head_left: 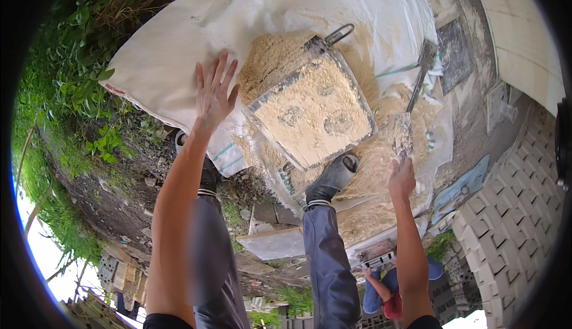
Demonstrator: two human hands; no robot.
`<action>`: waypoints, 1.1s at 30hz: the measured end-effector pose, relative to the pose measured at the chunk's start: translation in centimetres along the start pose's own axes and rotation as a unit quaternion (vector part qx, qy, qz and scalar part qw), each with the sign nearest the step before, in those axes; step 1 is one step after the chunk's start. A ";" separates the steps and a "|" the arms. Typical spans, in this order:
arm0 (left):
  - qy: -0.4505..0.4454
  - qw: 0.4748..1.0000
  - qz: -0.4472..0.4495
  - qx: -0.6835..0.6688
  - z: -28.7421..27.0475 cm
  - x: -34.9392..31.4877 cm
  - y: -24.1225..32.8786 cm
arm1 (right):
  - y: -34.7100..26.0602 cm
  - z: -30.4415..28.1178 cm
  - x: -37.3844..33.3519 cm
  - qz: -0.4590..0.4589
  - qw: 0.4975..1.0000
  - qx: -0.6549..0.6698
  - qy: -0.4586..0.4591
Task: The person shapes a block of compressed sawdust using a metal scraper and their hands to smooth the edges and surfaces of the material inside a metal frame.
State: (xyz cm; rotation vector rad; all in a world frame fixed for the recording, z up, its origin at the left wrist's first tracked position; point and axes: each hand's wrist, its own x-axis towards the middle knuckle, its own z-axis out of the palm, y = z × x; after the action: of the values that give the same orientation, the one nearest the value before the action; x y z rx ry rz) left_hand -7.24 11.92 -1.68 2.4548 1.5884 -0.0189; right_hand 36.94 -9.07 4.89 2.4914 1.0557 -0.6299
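A square metal-edged frame point(356, 83) lies on a white woven sack sheet. It is packed with pale tan sandy powder point(310, 111) that shows several round marks on top. A metal loop handle point(341, 33) sticks out at its far corner. My left hand point(215, 94) hovers over the sheet left of the frame, fingers spread, holding nothing. On the right, my right hand point(402, 177) is closed around a trowel point(400, 131) with a sand-coated blade. Beyond that blade lies a dark long-handled tool point(419, 79); whether they touch is unclear.
Loose powder point(268, 52) is heaped behind the frame on the white sheet point(173, 43). My right shoe point(335, 177) stands by the frame's near edge. Green plants point(71, 85) border the left. Stacked grey blocks point(506, 222) rise at right. Another person point(392, 305) sits at lower right.
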 end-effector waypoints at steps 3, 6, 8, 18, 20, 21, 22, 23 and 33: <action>0.135 0.989 -0.062 0.006 -0.7 4.7 -3.6 | -1.7 -5.2 0.6 -0.057 0.996 0.054 0.044; 0.248 0.964 -0.095 0.001 -2.1 8.8 -5.5 | -6.8 -9.8 5.2 -0.295 0.936 0.128 0.141; 0.238 0.962 -0.137 0.009 -2.0 9.4 -7.0 | -14.7 -12.0 8.9 -0.393 0.899 0.123 0.148; -0.004 0.963 -0.267 0.025 3.5 8.4 -11.9 | -42.6 -6.1 11.7 -0.701 0.693 -0.117 0.121; 0.057 0.971 -0.230 -0.017 2.9 9.8 -11.9 | -42.6 -5.1 13.0 -0.706 0.688 -0.100 0.135; 0.061 0.970 -0.235 -0.030 3.0 9.6 -11.8 | -42.4 -4.3 13.2 -0.689 0.707 -0.104 0.120; 0.057 0.969 -0.237 -0.031 3.2 9.4 -11.9 | -42.1 -3.6 13.5 -0.672 0.725 -0.107 0.107; 0.057 0.969 -0.238 -0.037 3.2 9.2 -11.9 | -41.4 -3.1 13.7 -0.672 0.725 -0.108 0.103; 0.112 0.971 -0.204 0.056 3.5 8.5 -9.7 | -38.3 -3.7 15.3 -0.661 0.724 -0.186 0.066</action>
State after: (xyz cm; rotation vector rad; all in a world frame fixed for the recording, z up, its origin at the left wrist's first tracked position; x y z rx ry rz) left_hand -12.10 22.77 -7.93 2.2259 2.2240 0.1107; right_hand 19.06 26.66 -5.87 1.0881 2.6448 -0.4462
